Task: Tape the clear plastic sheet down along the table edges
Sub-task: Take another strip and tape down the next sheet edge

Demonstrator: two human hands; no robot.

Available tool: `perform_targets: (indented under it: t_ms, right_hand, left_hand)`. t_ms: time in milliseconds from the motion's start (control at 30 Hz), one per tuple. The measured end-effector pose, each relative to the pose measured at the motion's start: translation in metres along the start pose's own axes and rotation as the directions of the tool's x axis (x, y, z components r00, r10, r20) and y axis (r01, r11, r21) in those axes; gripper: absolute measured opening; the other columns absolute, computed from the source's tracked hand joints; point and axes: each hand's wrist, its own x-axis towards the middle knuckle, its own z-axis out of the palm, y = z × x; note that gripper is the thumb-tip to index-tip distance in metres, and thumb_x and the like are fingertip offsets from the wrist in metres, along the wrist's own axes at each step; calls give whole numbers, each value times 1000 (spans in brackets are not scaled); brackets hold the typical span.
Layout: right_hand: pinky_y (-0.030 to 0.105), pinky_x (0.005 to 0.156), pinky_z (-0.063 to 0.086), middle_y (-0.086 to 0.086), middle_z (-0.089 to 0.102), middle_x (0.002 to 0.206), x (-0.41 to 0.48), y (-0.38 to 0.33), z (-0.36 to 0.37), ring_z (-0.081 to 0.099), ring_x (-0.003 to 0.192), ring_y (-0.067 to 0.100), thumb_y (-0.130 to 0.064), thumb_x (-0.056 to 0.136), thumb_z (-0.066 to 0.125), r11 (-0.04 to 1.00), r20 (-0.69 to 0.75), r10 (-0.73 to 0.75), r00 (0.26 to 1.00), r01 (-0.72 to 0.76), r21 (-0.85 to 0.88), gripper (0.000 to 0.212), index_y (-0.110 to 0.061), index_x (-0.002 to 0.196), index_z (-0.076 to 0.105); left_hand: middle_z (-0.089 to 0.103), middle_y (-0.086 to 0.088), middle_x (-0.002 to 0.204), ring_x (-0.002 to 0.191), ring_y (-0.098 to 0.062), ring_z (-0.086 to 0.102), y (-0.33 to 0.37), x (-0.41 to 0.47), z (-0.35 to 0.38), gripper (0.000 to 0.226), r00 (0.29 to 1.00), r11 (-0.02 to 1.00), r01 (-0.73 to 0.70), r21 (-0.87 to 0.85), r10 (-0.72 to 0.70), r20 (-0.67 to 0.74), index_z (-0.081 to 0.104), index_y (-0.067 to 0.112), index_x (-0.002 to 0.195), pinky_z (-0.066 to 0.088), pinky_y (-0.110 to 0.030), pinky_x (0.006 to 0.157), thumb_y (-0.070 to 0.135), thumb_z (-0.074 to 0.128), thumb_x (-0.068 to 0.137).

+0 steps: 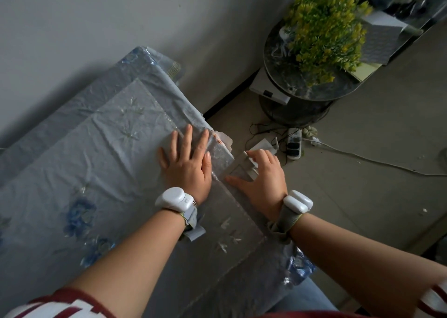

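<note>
The clear plastic sheet [116,134] lies crinkled over a grey-blue flowered cloth on the table [244,257]. My left hand [187,160] rests flat on the sheet beside the table's right edge, fingers spread and holding nothing. My right hand [260,178] is just past that edge. Between its thumb and fingers it holds a wide translucent piece of tape [238,169], which touches the edge of the sheet. A small white piece shows at the fingertips; I cannot tell what it is. A torn reddish-white scrap [221,140] sticks out at the edge above the tape.
A wall runs behind the table on the left. On the floor to the right are a power strip [294,146] with cables, a white cord [377,161], a white box [267,89] and a round dark stand [285,76] bearing a yellow-green plant [324,30].
</note>
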Motion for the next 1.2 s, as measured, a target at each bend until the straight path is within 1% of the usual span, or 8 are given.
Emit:
perform_targets:
  t_ms: [400,600,700,800,867,933,1067,1200]
  right_hand:
    - [43,83,47,-3,70,94,-3,0,-2,57,93,20,-52,63,76,997,-30,-70,997,70,-16,45,-20,94,70]
    - [35,82,37,-1,59,105,-1,4,4,50,102,19,-55,69,67,983,16,-112,994,114,-142,50,-20,102,58]
    - [39,85,39,3,56,113,-8,-4,3,48,106,24,-46,70,69,969,-48,-201,978,192,-158,49,-18,108,56]
    - [41,88,39,3,55,118,-14,-9,0,47,108,25,-40,72,70,937,-113,-300,947,271,-220,47,-18,111,55]
    - [42,91,38,1,54,121,-17,-9,0,46,111,24,-38,72,69,919,-117,-335,935,296,-261,48,-19,113,54]
    - [42,94,37,1,54,124,-35,-27,13,46,113,24,-38,73,65,867,-50,-433,900,400,-296,46,-21,115,54]
    - [43,95,41,3,56,125,-77,-65,59,51,113,27,-37,72,64,756,129,-579,805,589,-285,42,-22,111,58]
    - [49,97,43,6,56,131,-138,-113,133,55,116,32,-42,70,65,570,336,-717,611,791,-222,50,-20,115,60]
  left_hand:
    - [31,-3,152,138,-34,29,-5,2,8,49,999,999,-32,7,32,-13,27,38,141,25,-64,104,39,29,92]
    - [27,-1,154,141,-32,23,-4,2,4,49,999,1000,-26,-15,26,28,26,41,140,20,-62,107,41,27,92]
    - [29,0,154,143,-25,21,-9,-1,-9,48,1000,981,4,-195,-5,-4,33,35,140,15,-56,112,37,29,92]
    - [43,-17,143,135,-28,38,-19,-9,-26,42,986,786,62,-616,-142,-82,47,7,132,28,-41,113,15,39,92]
    - [51,-22,135,127,-31,47,-33,-22,-32,36,970,743,97,-663,-219,-103,53,-1,125,30,-25,108,2,45,91]
    - [59,-22,125,118,-32,55,-68,-55,-44,34,949,779,119,-615,-272,-161,58,-3,120,34,-23,101,-3,51,87]
    - [66,-23,109,103,-36,62,-128,-127,-51,31,913,795,200,-572,-363,-185,64,-3,110,40,-32,94,-8,57,80]
    - [67,-24,104,99,-38,63,-188,-219,-62,32,863,784,328,-527,-475,-170,66,-4,105,38,-27,89,-9,62,74]
